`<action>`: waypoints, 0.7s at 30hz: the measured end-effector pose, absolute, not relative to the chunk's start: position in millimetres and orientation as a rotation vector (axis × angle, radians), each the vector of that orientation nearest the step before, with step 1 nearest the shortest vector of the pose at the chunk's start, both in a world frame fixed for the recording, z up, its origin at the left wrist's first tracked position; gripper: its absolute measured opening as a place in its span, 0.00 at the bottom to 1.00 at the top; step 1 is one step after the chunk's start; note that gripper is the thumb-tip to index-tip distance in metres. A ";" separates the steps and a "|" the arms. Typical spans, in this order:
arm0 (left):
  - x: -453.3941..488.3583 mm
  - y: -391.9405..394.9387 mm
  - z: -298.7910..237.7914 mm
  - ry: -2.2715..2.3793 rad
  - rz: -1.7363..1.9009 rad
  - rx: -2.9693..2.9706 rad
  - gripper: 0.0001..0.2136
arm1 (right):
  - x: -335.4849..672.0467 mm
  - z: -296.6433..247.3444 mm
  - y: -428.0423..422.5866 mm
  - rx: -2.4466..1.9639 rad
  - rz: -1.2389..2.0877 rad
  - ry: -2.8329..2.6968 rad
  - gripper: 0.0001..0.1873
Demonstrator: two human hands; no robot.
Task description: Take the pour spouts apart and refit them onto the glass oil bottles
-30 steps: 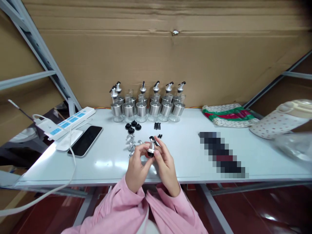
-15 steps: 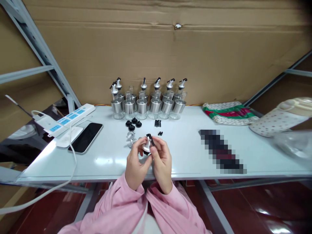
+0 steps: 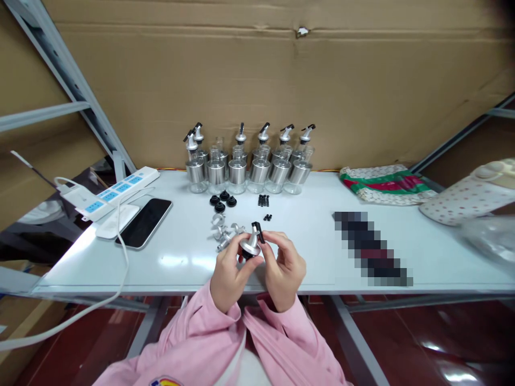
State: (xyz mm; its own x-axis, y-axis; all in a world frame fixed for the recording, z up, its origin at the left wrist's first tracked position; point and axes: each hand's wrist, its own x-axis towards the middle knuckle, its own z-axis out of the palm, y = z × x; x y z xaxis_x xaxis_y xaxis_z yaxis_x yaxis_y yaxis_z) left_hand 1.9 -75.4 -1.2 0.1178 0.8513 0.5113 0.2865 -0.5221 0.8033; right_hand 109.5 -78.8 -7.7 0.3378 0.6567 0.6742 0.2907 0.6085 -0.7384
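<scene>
Bright — white glare on the tabletop point(image 3: 314, 257) and floor point(image 3: 462, 343) — upper right corner dark.

A pale desk point(image 3: 317, 241) carries two rows of bottles point(image 3: 237, 173); before them lie black stoppers point(image 3: 219, 207), black levers point(image 3: 263, 201) and silver pieces point(image 3: 220, 232). Leftward sit a power strip point(image 3: 118, 192) and phone point(image 3: 145, 224); rightward, a pixelated dark item point(image 3: 370, 249), spotted jug point(image 3: 462, 198) and patterned bundle point(image 3: 388, 186), perhaps cloth.

You can read no text, brand or number here. The emblem point(image 3: 166, 381) on your pink top point(image 3: 209, 348), nearer you than the phone point(image 3: 144, 224), shows only in part, without legible letters. Any marks on the strip point(image 3: 116, 194), just beyond the phone, are too small; the item point(image 3: 372, 249) well to its right is pixelated.
</scene>
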 end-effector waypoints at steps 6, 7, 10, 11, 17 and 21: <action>2.8 -78.9 -3.8 0.971 1.308 1.801 0.17 | 109.0 -4.4 -78.4 -0.883 0.414 -1.270 0.08; 2.8 -79.4 -5.9 0.946 1.303 1.769 0.18 | 108.6 -4.6 -78.4 -0.875 0.417 -1.293 0.07; 2.2 -79.9 -11.1 0.946 1.318 1.687 0.20 | 107.1 -6.1 -78.9 -0.844 0.319 -1.392 0.09; 2.1 -79.7 -11.9 0.977 1.313 1.671 0.20 | 106.5 -6.9 -79.0 -0.834 0.274 -1.415 0.09; 3.1 -78.4 -8.7 1.015 1.225 1.666 0.20 | 102.5 -13.5 -78.7 -0.777 0.430 -1.394 0.10; 3.7 -79.0 -6.7 0.968 1.232 1.724 0.21 | 101.2 -15.8 -78.6 -0.730 0.460 -1.365 0.08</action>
State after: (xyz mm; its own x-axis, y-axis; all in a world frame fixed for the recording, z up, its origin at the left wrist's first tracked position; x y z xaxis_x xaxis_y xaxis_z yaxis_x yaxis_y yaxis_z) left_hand 3.7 -79.0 -6.7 0.2362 0.9028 0.3594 0.1352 -0.3968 0.9079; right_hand 101.2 -78.6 -15.8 0.1695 0.6833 0.7102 0.1143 0.7022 -0.7028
